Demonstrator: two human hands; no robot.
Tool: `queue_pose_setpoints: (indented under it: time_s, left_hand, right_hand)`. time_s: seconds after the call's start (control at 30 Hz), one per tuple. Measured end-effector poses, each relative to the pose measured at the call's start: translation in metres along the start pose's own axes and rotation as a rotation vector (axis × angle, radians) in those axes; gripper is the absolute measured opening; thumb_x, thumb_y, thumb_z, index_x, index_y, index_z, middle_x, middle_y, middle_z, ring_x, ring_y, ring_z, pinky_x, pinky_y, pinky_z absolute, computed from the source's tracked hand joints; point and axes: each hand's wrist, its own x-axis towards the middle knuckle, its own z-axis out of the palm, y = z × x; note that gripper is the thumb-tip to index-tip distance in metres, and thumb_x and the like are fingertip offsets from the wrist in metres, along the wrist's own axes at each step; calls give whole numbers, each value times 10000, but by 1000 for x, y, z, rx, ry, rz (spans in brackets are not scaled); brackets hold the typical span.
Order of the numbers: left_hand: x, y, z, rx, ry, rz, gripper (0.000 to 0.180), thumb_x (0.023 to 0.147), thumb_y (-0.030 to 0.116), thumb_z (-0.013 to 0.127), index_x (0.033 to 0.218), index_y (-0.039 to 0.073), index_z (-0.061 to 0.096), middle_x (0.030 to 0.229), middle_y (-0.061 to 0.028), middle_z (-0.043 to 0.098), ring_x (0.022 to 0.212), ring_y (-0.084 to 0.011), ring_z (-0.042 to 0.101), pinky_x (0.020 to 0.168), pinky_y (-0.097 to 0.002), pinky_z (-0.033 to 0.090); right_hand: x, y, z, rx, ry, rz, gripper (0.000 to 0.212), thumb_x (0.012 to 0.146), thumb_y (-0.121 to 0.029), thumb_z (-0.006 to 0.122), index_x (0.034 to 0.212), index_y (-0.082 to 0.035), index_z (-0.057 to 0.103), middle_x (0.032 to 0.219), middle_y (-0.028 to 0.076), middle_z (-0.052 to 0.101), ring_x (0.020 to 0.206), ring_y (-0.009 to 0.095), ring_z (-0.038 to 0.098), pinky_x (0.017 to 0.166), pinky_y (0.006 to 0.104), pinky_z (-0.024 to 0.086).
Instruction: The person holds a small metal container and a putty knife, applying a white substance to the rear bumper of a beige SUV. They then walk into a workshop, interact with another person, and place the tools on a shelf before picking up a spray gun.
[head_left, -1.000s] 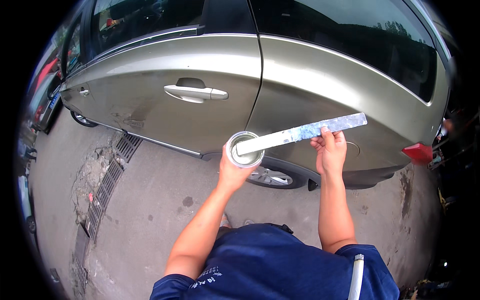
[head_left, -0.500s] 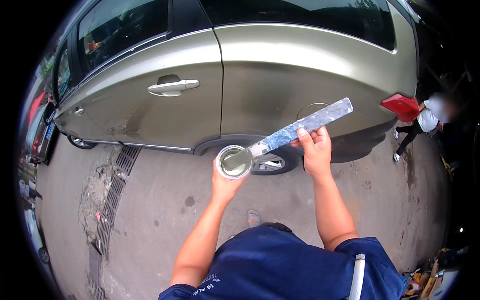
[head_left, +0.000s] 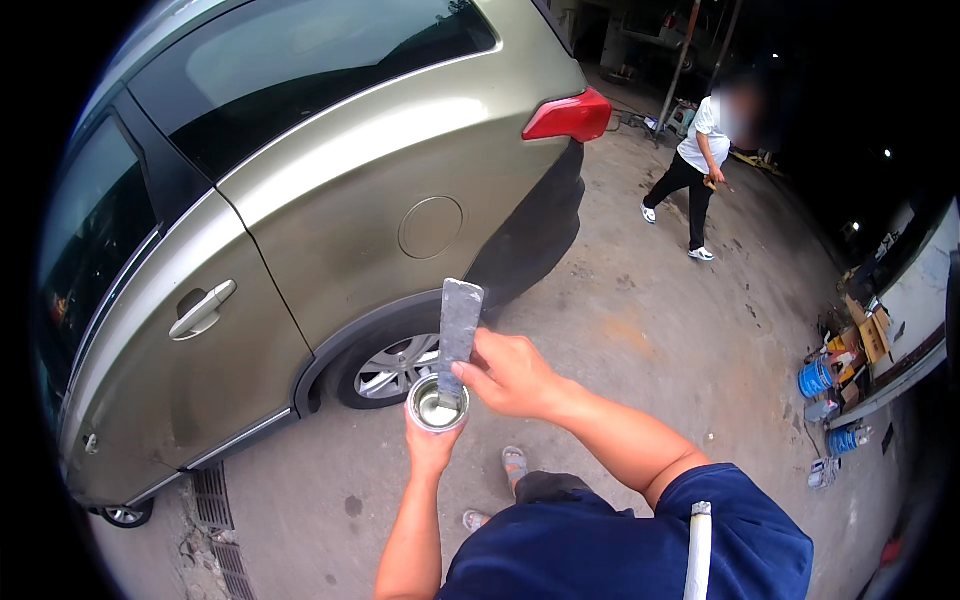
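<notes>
My left hand (head_left: 432, 452) is wrapped round a small round cup (head_left: 416, 420) and holds it open side up in front of the rear wheel. Pale liquid shows inside the cup. In my right hand (head_left: 515, 375) is a flat grey stirring stick (head_left: 461, 325), smeared with dried paint, pinched between thumb and fingers. It stands almost upright in this view, its lower end inside the cup. The fingers behind the stick are partly hidden.
A greenish-beige car (head_left: 330, 220) fills the left side, its rear wheel (head_left: 395, 370) just beyond the cup. A person (head_left: 700, 150) in white and black walks behind it. Blue buckets (head_left: 816, 377) and cardboard (head_left: 870, 335) lie at right. A drain grate (head_left: 212, 497) runs at lower left.
My view has turned right toward the car's rear. The stick has swung from slanting to nearly upright and sits lower, my right hand now close beside the cup.
</notes>
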Motion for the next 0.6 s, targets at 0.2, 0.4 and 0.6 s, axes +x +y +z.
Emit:
queue_pose_setpoints:
  time_s: [0.2, 0.4, 0.6]
  left_hand:
    - [-11, 13, 50, -13, -130, -19, 805, 611, 124, 825, 1283, 16, 396, 1186, -123, 540, 1083, -220, 542, 940, -353, 431]
    - [-10, 51, 130, -150, -290, 3, 759, 616, 106, 817, 1261, 24, 426, 1185, -100, 549, 1067, -190, 548, 934, -326, 430]
    - [-19, 60, 220, -104, -324, 41, 697, 626, 118, 810, 1225, 24, 467, 1145, -95, 579, 1055, -187, 562, 930, -323, 438]
  right_hand:
    - [-10, 1, -62, -50, 82, -27, 211, 830, -127, 635, 843, -11, 459, 704, 159, 550, 651, 364, 570, 558, 420, 444]
    - [-59, 23, -138, -15, -149, -189, 208, 817, -120, 649, 847, -6, 478, 713, 142, 552, 692, 362, 566, 593, 432, 434]
    - [-76, 54, -236, -72, 19, 115, 198, 837, -137, 634, 841, -17, 477, 736, 146, 577, 686, 351, 578, 575, 402, 433]
